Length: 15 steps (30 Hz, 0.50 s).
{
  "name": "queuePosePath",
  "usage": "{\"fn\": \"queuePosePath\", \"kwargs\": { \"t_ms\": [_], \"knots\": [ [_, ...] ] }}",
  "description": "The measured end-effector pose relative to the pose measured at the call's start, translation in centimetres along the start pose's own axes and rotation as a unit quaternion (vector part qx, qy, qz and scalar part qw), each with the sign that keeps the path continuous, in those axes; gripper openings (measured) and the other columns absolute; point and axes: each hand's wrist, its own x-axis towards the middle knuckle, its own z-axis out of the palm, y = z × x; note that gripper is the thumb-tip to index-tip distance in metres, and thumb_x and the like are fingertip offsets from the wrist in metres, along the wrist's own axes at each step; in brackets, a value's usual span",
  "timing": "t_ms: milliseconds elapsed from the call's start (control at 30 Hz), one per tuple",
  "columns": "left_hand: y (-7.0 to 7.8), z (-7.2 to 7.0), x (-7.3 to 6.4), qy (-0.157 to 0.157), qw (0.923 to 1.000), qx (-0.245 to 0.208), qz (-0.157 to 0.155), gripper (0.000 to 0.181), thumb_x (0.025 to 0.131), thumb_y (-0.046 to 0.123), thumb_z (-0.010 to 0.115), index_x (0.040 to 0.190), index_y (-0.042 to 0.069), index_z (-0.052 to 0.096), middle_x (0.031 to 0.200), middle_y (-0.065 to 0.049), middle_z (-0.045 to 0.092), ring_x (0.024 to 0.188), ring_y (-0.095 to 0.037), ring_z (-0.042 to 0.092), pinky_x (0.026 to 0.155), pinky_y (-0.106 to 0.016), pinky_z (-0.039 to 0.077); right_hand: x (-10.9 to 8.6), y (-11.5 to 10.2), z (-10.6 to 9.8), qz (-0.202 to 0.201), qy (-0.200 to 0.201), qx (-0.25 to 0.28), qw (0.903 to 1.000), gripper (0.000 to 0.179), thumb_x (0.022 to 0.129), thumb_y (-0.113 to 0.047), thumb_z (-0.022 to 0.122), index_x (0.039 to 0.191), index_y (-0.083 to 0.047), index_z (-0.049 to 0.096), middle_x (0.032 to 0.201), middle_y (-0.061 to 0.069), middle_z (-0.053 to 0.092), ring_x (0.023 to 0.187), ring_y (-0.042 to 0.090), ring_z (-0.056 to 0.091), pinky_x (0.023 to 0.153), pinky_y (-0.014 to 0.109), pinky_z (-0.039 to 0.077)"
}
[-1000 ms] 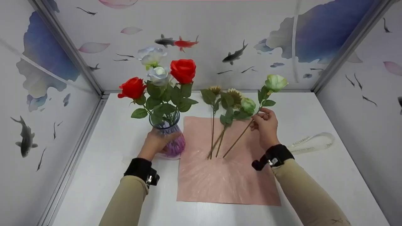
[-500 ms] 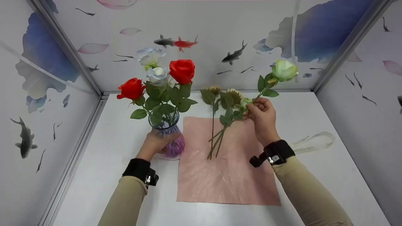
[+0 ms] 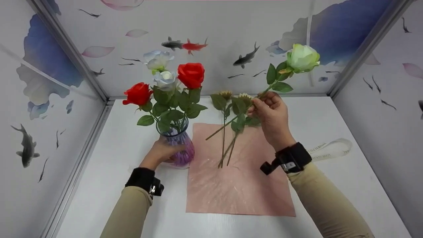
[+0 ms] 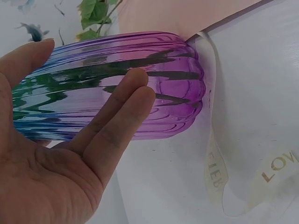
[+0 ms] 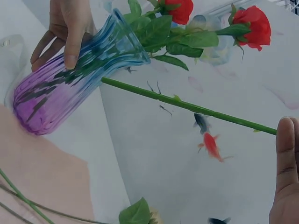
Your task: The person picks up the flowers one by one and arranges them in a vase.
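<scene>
A ribbed glass vase [image 3: 180, 148], blue at the rim and purple at the base, stands left of centre. Red roses [image 3: 191, 75] and pale blue-white flowers [image 3: 165, 80] rise out of it, their stems visible through the glass. My left hand [image 3: 162, 152] grips the vase, thumb on one side and fingers on the other, as the left wrist view shows. Between thumb and fingers, my right hand [image 3: 272, 117] pinches the stem of a light green rose [image 3: 303, 59]. The bloom points up and right, while the bare stem [image 5: 187, 107] slants down towards the vase.
Several cut flowers, some sunflower-like [image 3: 226, 95], lie across a sheet of pink wrapping paper [image 3: 241, 195] in the middle of the table. A lettered ribbon [image 3: 333, 148] lies at the right; another ribbon [image 4: 212, 154] runs by the vase's base. Printed walls enclose the table.
My right hand has lifted the green rose up and slightly left, swinging its stem end towards the vase. My left hand and the vase have stayed in place.
</scene>
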Motion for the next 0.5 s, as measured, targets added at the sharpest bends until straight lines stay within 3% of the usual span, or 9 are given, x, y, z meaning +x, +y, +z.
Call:
{"fn": "queuePosePath", "kwargs": {
  "t_ms": [167,500],
  "knots": [
    [-0.2,0.1,0.1,0.003,1.0000,0.000,0.009,0.097,0.081,0.037,0.082,0.155,0.005,0.028,0.149,-0.024,0.049,0.125,-0.041,0.060,0.088,-0.048,0.060,0.1,-0.7,1.3,-0.009,-0.022,0.015,0.9996,0.028,0.097,0.000,0.067,0.118,0.009,0.050,0.100,0.015,0.063,0.073,0.022,0.068,0.069,0.033,0.060],
    [-0.1,0.2,0.1,-0.006,0.9999,0.003,-0.011,0.093,0.084,0.038,0.078,0.155,0.001,0.029,0.151,-0.027,0.046,0.129,-0.045,0.056,0.090,-0.049,0.059,0.2,-1.4,3.2,-0.013,-0.045,0.041,0.9981,0.016,0.097,0.003,0.064,0.111,0.000,0.055,0.100,0.017,0.064,0.075,0.022,0.070,0.069,0.031,0.061]
  ]
}}
